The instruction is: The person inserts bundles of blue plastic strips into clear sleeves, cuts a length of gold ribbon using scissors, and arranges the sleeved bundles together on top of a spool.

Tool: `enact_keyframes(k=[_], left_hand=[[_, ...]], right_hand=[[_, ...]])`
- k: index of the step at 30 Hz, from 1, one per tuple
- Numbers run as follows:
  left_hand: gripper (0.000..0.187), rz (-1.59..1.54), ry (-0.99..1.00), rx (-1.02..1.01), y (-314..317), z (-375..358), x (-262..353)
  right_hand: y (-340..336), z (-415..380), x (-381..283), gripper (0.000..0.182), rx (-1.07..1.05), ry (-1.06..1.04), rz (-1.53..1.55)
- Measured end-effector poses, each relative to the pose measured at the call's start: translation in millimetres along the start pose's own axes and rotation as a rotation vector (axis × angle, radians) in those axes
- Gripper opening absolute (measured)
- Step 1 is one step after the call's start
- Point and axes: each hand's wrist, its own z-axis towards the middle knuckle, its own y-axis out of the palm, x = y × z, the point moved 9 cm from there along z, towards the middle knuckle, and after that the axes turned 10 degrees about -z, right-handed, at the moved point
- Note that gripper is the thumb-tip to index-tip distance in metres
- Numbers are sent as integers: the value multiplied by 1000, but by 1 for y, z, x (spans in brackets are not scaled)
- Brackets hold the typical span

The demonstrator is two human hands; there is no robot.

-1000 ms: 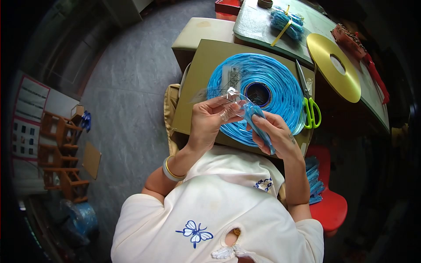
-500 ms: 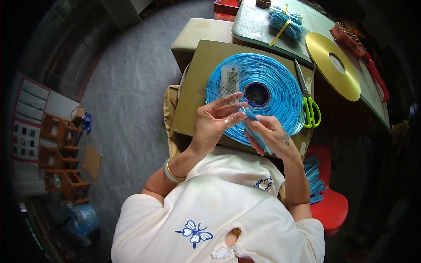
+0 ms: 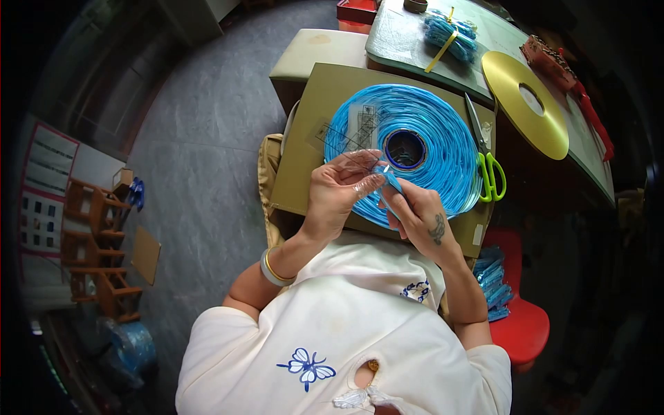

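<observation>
My left hand [image 3: 333,194] pinches the mouth of a clear plastic bag [image 3: 344,142] with black printing. Thumb and fingers of my right hand [image 3: 418,211] close on a folded blue strip [image 3: 393,182], whose tip meets the bag at my left fingertips. Most of the strip is hidden by the right hand. Both hands are over a big roll of blue ribbon [image 3: 436,124] with a dark hollow core [image 3: 406,150]. Beneath the roll lies a brown cardboard sheet [image 3: 304,138].
Scissors with green handles [image 3: 491,178] lie right of the roll. Beyond them, a yellow disc-shaped roll [image 3: 508,86] rests on the table [image 3: 401,41] near tied blue bundles [image 3: 451,38]. More blue bundles [image 3: 492,283] are on a red chair [image 3: 529,325].
My right hand has moved up and left, closer to my left hand, and turned; less of the blue strip shows below it. The bag's printed end has shifted slightly up and left.
</observation>
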Motion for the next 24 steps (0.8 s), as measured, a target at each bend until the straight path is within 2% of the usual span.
enact_keyframes(k=[4,8,14,19,23,24], left_hand=[[41,-102,-36,8,-3,0,2],[43,-335,-271,-1,-5,-1,-14],[44,-186,-198,7,-5,-1,-8],[44,63,-11,-49,7,-1,7],[44,87,10,-75,9,-1,7],[44,87,10,-75,10,-1,6]], right_hand=[[-1,5,5,22,15,15,64],[-4,7,12,22,42,-34,120],[-6,6,13,21,45,16,0],[6,4,13,23,-156,63,74],[16,2,30,26,-218,244,422],[17,3,31,26,-217,244,421]])
